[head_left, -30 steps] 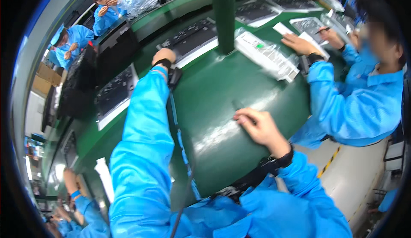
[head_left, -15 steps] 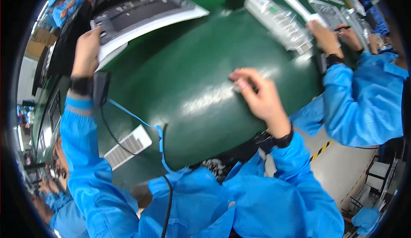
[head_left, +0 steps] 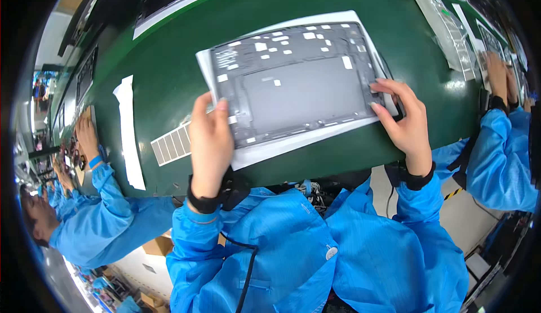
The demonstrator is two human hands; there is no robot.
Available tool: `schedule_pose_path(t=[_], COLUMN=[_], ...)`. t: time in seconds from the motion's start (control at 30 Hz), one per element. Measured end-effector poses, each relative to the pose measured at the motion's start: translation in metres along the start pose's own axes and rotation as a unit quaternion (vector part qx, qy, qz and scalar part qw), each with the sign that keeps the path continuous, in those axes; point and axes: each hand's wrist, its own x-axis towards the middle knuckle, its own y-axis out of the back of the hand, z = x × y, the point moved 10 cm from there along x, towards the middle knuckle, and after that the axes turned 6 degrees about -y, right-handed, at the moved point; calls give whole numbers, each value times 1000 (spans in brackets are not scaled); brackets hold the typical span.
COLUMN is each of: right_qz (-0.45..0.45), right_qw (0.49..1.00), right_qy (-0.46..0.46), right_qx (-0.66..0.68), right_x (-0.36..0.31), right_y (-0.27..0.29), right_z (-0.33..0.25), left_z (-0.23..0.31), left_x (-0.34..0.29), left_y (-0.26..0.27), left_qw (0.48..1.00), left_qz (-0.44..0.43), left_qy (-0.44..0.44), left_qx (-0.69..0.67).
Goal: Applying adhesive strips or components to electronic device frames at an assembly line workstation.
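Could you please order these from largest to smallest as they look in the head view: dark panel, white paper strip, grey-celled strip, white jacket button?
1. Dark panel
2. White paper strip; grey-celled strip: unranked, as the left hand partly covers the latter
3. White jacket button

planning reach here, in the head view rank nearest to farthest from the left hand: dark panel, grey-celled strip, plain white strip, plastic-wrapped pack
1. Dark panel: held in the left hand, to its right
2. Grey-celled strip: just left of it
3. Plain white strip: farther left
4. Plastic-wrapped pack: far upper right
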Motion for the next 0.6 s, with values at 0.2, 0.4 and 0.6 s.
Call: schedule_pose_path(t=[0.2, 0.4, 0.6], right_qz=[33, 47, 117], right_qw=[994, 988, 973], right_qy=[20, 7, 16], right_qx=[-101, -149, 196], right_x=[-3, 3, -30], right_y=[3, 7, 40], right_z=[-9, -16, -58], left_z=[42, 8, -3], left_x=[-33, -52, -55], left_y=[17, 27, 24], left_qw=[962, 955, 948], left_qz=[12, -30, -33], left_qy=[-139, -159, -177], left_qx=[234, 249, 262])
